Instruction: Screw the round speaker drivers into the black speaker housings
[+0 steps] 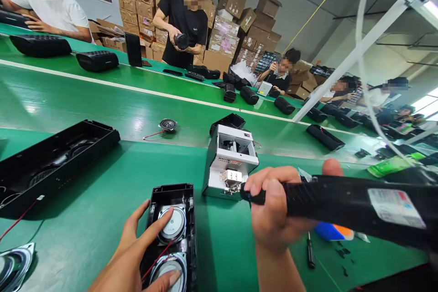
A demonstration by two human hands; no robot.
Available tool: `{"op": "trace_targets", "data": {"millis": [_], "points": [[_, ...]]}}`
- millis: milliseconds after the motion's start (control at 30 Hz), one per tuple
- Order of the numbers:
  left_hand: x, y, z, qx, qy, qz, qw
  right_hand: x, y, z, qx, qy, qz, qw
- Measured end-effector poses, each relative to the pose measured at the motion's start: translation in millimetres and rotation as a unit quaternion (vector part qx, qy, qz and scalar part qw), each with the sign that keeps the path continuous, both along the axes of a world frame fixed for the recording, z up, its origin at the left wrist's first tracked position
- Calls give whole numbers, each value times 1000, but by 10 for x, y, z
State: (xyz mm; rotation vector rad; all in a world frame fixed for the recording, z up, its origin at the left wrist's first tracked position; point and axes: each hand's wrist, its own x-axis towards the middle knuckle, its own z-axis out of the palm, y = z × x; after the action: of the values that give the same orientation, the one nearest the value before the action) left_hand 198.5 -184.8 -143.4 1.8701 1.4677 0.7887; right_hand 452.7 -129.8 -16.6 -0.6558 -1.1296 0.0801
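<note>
the left hand [135, 250] was positioned palm down, fingers [155, 229] spread. the right hand [273, 212] was curled in a grip, its forearm [278, 269] upright.

Two speakers [178, 226] lie in the case [192, 232], before and left of the screw feeder [214, 169].

We are in a factory workshop: several workers [186, 23] share one long green bench [102, 86], black speakers [39, 45] stand in row, and cardboard boxes [224, 32] are piled far behind.
</note>
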Motion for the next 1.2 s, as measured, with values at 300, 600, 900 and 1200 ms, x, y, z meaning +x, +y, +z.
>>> {"op": "trace_targets", "data": {"millis": [300, 600, 900, 1200], "points": [[186, -22, 283, -49, -28, 16, 998, 79, 187, -135, -69, -20, 6, 997], [118, -19, 395, -90, -14, -11, 996, -64, -359, 75, -119, 103, 97, 983], [86, 9, 317, -127, -22, -49, 990, -431, -606, -96, -136, 45, 168, 975], [81, -2, 415, -124, -36, -32, 991, -563, -446, -361, -171, 92, 186, 963]]}}
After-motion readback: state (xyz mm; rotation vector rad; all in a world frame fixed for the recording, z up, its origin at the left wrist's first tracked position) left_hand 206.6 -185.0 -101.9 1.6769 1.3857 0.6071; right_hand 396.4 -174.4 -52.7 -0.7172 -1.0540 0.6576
